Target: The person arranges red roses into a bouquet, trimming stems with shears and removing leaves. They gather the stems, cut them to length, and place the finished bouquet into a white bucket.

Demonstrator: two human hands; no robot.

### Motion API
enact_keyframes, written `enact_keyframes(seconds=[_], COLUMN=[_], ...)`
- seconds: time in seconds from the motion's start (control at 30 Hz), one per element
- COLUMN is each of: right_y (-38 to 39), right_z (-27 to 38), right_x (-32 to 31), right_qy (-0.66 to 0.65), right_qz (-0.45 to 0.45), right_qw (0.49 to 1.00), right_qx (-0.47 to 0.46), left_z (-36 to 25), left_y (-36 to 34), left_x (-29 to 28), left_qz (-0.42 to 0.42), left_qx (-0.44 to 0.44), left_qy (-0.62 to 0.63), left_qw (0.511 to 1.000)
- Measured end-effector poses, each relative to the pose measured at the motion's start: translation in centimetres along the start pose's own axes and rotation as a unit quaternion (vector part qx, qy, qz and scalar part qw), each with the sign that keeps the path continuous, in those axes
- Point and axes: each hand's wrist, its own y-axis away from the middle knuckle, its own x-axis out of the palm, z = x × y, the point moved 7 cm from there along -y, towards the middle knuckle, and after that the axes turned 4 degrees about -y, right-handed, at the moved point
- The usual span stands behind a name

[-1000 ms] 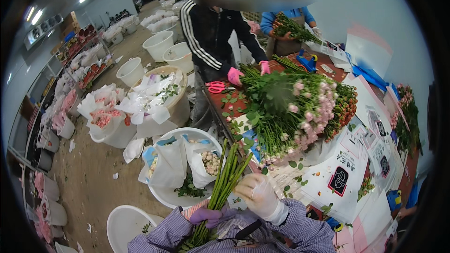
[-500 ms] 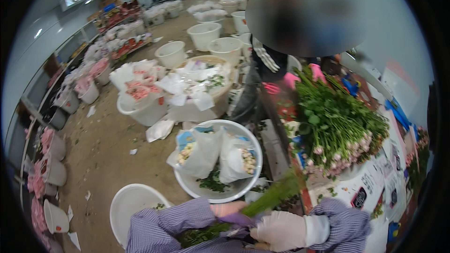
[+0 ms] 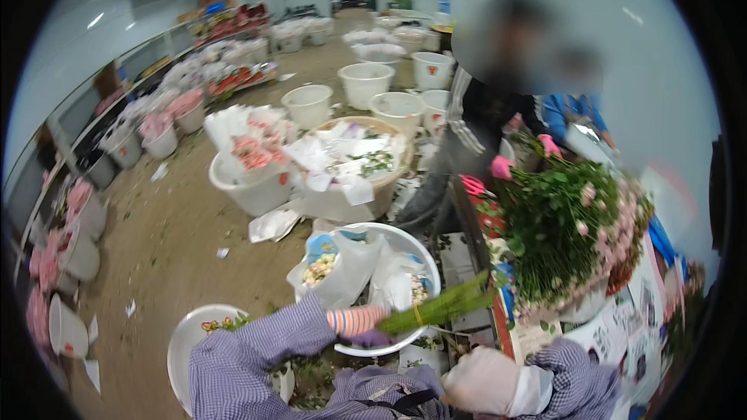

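My left hand point(image 3: 372, 337), in a purple glove below a striped orange cuff, is closed around a bunch of long green stems point(image 3: 447, 303). A thin band circles the stems just beyond the hand, and their cut ends point right, toward the table. Past my left sleeve, reddish flower heads point(image 3: 223, 321) show at the bucket's rim; my arm hides whether they belong to this bunch. My right hand point(image 3: 478, 379), in a pale glove, is apart from the stems, low beside the table edge. Its fingers are blurred and turned out of sight.
A white tub point(image 3: 429, 253) with paper-wrapped flowers stands ahead of me, a white bucket point(image 3: 180, 358) to the left. On the table at right lies a pile of pink roses point(image 3: 615, 222) beside red scissors point(image 3: 475, 185). A co-worker in pink gloves point(image 3: 502, 167) stands behind it.
My right hand has come away from the stems and moved right. My left hand still grips the bunch, now slightly higher and farther left. The view has shifted, bringing more of the co-workers in.
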Motion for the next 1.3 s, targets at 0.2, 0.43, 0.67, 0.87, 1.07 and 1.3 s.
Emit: enact_keyframes(seconds=[0.2,0.43,0.67,0.87,1.07,1.3], right_y=[-2.6,2.3,3.2,3.9,7.8,9.1], right_z=[-5.8,-11.4,-10.5,-9.2,-10.8,-10.1], right_x=[-1.6,4.8,7.0,6.1,5.4,3.3], right_qy=[-0.406,-0.594,-0.398,-0.354,-0.566,-0.648], right_qz=[0.092,-0.373,-0.437,-0.393,-0.258,-0.374], right_qw=[0.909,0.69,0.741,0.796,0.748,0.631], right_qx=[-0.035,0.18,0.318,0.295,0.231,0.206], left_z=[-3.3,-3.2,-5.4,-7.2,-5.9,-7.6], left_y=[0.8,-2.7,-2.5,-3.7,-4.2,-3.5], left_x=[8.3,1.8,5.8,5.9,7.0,8.0], left_qz=[0.194,-0.079,-0.063,-0.042,-0.038,-0.053], left_qx=[0.275,0.228,0.236,0.27,0.236,0.181], left_qy=[-0.192,0.21,0.05,0.177,0.306,0.348], left_qw=[0.922,0.947,0.968,0.945,0.922,0.919])
